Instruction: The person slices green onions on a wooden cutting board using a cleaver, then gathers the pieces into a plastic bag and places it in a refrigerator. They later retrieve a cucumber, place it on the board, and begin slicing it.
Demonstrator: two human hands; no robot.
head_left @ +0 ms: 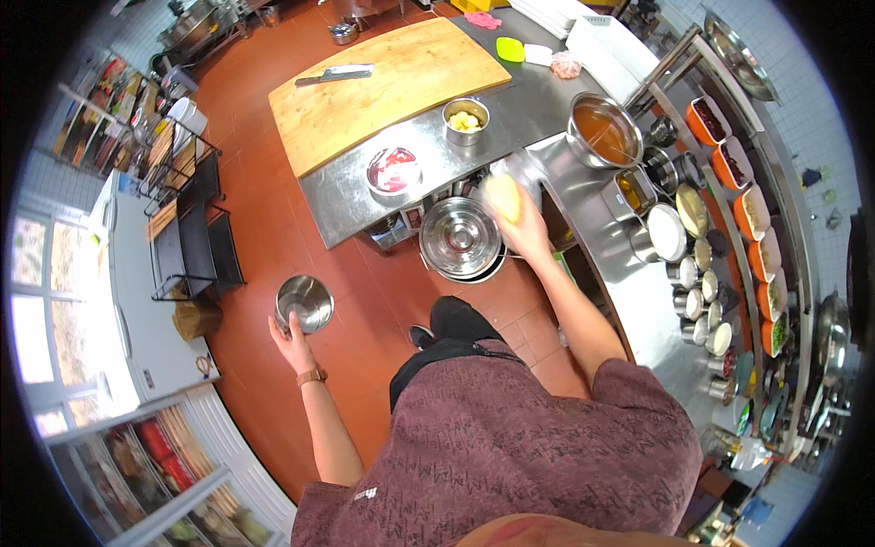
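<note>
My left hand (293,345) is closed on the rim of a small steel bowl (314,308), held out over the floor on my left; no contents show in it. On my right, my right hand (524,232) grips a pale yellow rounded thing (503,198), too blurred to name. It is raised beside the corner where two steel counters meet. Below and left of that hand is a large shiny steel bowl (460,235). A steel pot (465,133) of yellow pieces and a bowl (394,170) with red and white contents stand on the counter ahead.
A wooden cutting board (392,100) with a knife (335,75) covers much of the steel counter (342,202). At right stand a pot (604,132) of brown liquid, several small containers and orange tubs (732,164). A black rack (196,219) and white freezer (137,301) flank the left.
</note>
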